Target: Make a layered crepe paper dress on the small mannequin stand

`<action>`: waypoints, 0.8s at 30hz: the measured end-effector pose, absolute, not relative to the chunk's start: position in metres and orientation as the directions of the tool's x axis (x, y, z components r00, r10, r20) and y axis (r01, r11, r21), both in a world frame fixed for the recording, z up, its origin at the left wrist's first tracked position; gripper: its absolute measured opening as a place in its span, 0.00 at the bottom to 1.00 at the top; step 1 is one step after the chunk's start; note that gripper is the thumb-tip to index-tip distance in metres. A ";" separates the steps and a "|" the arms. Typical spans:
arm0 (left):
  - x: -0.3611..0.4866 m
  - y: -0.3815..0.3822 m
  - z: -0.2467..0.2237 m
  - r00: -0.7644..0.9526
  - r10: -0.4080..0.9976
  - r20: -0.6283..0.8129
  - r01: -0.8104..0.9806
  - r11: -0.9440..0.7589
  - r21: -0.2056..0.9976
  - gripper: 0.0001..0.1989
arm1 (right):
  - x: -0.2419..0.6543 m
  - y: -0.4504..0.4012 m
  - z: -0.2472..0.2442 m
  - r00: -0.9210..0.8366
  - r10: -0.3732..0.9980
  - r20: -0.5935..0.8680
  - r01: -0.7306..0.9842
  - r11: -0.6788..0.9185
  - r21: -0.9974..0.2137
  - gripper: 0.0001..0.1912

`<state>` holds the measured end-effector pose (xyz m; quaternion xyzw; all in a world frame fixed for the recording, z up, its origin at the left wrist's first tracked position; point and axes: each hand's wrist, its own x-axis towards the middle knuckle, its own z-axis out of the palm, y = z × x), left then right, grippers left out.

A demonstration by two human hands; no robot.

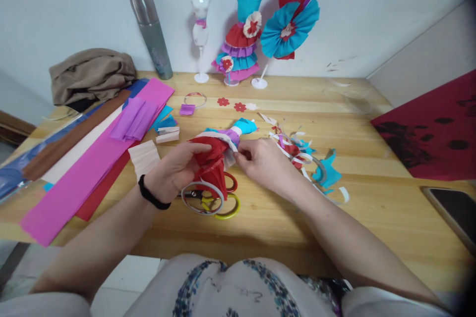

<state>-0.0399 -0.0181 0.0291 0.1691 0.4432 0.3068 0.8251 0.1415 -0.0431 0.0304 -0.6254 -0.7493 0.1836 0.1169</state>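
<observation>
A small mannequin in a paper dress (210, 156) lies tilted above the table, with a blue top, a purple waist and a red skirt. My left hand (176, 168) is wrapped round the red skirt. The fingers of my right hand (260, 161) pinch the end of a white strip (227, 139) that runs along the waist. The mannequin's round white base (203, 212) points toward me. Under it lie scissors with yellow handles (232, 208) and another pair with red handles (232, 182).
Crepe paper sheets (92, 158) and a brown cloth (91, 77) cover the left side. A bottle (152, 37) and three mannequins stand at the back, one bare (201, 15). Paper scraps (297, 151) lie right of centre, a phone (451, 210) at the right edge.
</observation>
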 end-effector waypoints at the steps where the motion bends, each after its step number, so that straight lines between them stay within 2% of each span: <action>1: -0.040 -0.018 0.029 0.428 0.649 -0.629 -0.355 0.761 0.543 0.09 | 0.142 -0.043 0.030 -0.196 0.979 -0.056 0.894 0.155 -0.420 0.12; 9: -0.036 -0.020 0.033 0.392 0.615 -0.684 -0.336 0.788 0.515 0.10 | 0.143 -0.044 0.031 -0.211 0.973 -0.092 0.892 0.153 -0.425 0.12; 15: -0.034 -0.020 0.033 0.417 0.609 -0.675 -0.333 0.793 0.510 0.10 | 0.145 -0.044 0.031 -0.210 0.976 -0.060 0.900 0.169 -0.402 0.14; 24: -0.033 -0.022 0.035 0.403 0.607 -0.685 -0.330 0.794 0.510 0.10 | 0.148 -0.045 0.033 -0.229 0.969 -0.098 0.904 0.174 -0.390 0.14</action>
